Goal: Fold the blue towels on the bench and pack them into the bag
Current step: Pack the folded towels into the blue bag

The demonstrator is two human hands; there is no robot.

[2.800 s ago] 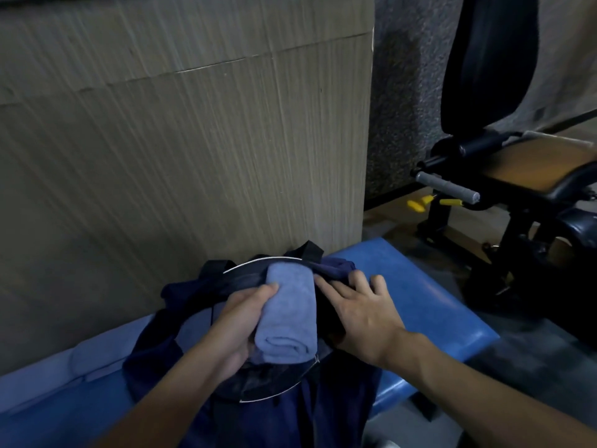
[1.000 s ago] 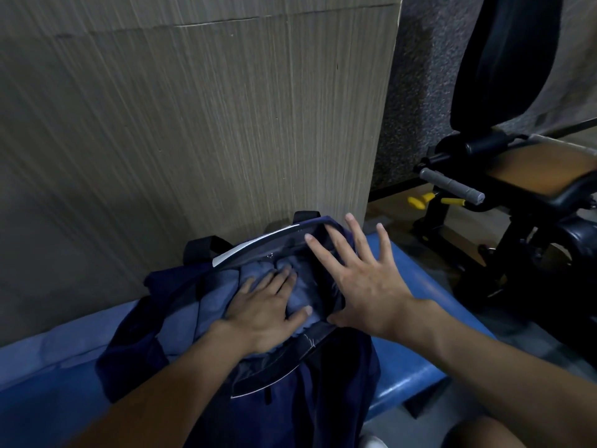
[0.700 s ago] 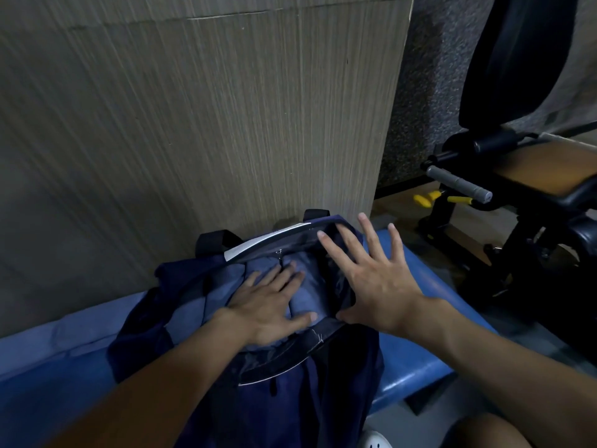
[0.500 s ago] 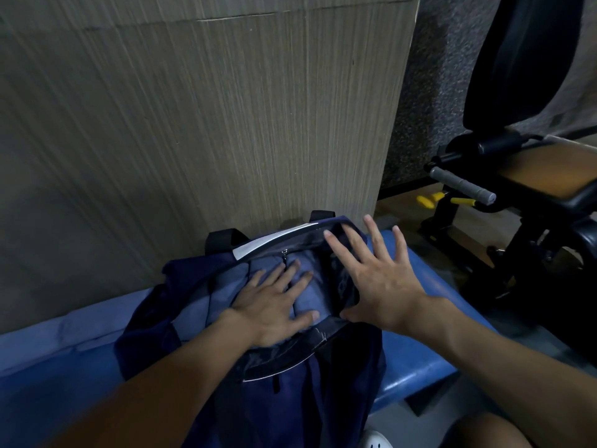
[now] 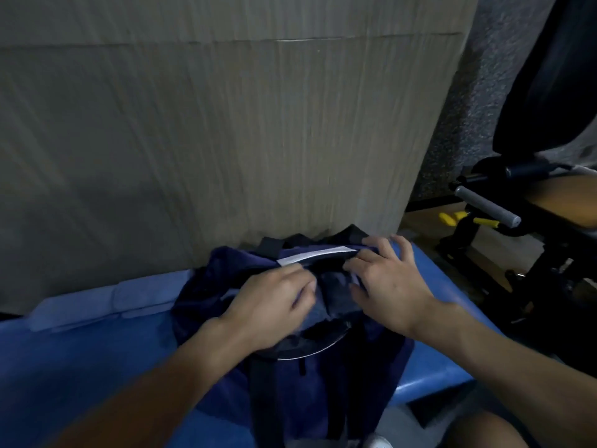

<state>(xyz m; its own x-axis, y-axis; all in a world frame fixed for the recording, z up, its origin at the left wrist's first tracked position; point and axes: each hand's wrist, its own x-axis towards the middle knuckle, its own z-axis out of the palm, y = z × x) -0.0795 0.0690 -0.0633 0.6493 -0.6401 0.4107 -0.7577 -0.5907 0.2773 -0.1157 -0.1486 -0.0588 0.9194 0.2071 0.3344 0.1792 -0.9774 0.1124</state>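
Observation:
A dark navy bag (image 5: 323,399) with a white strip along its far rim (image 5: 315,254) stands on the blue padded bench (image 5: 97,367). A little blue towel cloth (image 5: 315,310) shows in the bag's mouth; the rest is hidden inside. My left hand (image 5: 274,302) is over the left side of the mouth, with fingers curled and pinching the bag's fabric. My right hand (image 5: 391,286) grips the far right rim, its fingertips curled over the white strip. The two hands are close together and the mouth is narrow.
A pale blue cloth (image 5: 97,302) lies flat on the bench against the grey wall panel (image 5: 226,140). A black exercise machine (image 5: 533,221) with a grey roller bar (image 5: 484,205) stands to the right, past the bench's end. My knee (image 5: 484,428) is at the bottom right.
My left hand pushed a rolled towel into the bag and pressed it flat while my right hand hovered spread. Now both hands have curled onto the bag's rim and the mouth has narrowed.

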